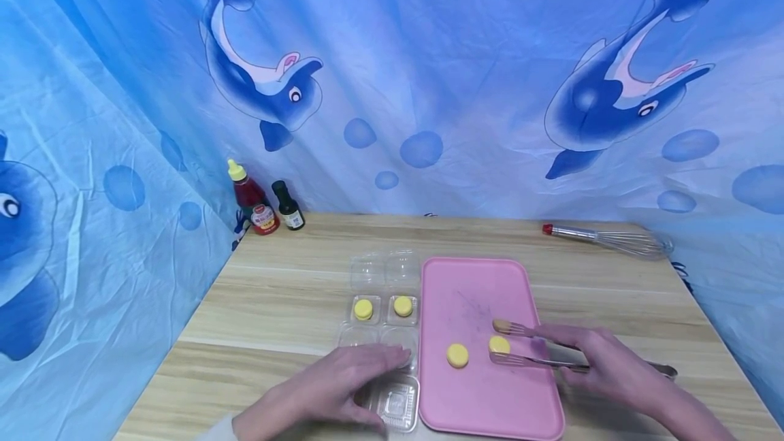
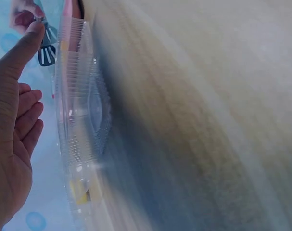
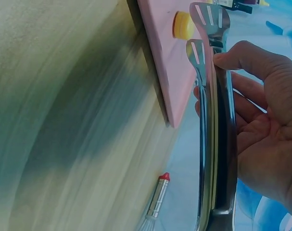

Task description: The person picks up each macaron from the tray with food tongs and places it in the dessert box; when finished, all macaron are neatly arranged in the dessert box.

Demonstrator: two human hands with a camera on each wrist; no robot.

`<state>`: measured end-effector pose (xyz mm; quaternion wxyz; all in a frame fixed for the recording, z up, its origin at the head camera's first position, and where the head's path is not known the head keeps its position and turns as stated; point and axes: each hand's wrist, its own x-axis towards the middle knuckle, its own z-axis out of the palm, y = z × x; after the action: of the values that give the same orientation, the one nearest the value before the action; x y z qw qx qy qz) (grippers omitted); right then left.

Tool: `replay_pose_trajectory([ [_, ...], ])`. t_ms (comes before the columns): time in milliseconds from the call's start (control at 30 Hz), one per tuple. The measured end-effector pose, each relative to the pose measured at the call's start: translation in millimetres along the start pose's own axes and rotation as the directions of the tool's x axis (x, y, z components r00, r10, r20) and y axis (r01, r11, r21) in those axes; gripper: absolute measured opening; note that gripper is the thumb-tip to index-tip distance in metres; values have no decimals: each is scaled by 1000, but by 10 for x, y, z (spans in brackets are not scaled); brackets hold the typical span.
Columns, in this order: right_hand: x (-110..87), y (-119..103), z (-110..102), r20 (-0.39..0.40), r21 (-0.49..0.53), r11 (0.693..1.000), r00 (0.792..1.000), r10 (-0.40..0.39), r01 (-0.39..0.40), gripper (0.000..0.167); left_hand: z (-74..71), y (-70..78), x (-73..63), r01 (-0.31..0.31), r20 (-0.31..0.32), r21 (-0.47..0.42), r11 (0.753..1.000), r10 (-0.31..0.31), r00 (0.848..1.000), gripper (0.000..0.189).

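Note:
My right hand (image 1: 603, 363) grips metal tongs (image 1: 560, 363) with slotted ends, reaching over the pink tray (image 1: 480, 407). In the head view, the tong ends lie on either side of a yellow macaron-like round (image 1: 499, 345); whether they touch it I cannot tell. Another yellow round (image 1: 456, 355) rests on the tray to its left. My left hand (image 1: 343, 383), thumb and fingers spread apart, hovers at the clear plastic boxes (image 1: 397, 403) left of the tray and holds nothing. Two farther box compartments contain a yellow round (image 1: 363, 309) and a second yellow round (image 1: 403, 306).
A whisk (image 1: 606, 238) with a red-tipped handle lies at the back right of the wooden table (image 1: 269, 312). At the back left stand a red sauce bottle (image 1: 254, 199) with a yellow cap and a dark bottle (image 1: 288, 206). A blue dolphin-printed curtain (image 1: 392, 73) hangs behind.

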<state>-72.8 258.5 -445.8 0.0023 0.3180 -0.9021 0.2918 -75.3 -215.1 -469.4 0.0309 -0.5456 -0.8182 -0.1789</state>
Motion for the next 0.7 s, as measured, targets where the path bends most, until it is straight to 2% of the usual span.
replay_pose_trajectory([
  [267, -7, 55, 32, 44, 27, 999, 999, 28, -29, 70, 58, -6, -26, -84, -11, 87, 993, 85, 996, 101],
  [433, -10, 68, 43, 63, 29, 998, 996, 61, -63, 65, 72, 3, -49, -76, 6, 96, 992, 76, 997, 99],
  [700, -27, 56, 74, 21, -9, 997, 997, 72, -71, 62, 108, 0, -73, -66, 6, 102, 993, 66, 998, 95],
])
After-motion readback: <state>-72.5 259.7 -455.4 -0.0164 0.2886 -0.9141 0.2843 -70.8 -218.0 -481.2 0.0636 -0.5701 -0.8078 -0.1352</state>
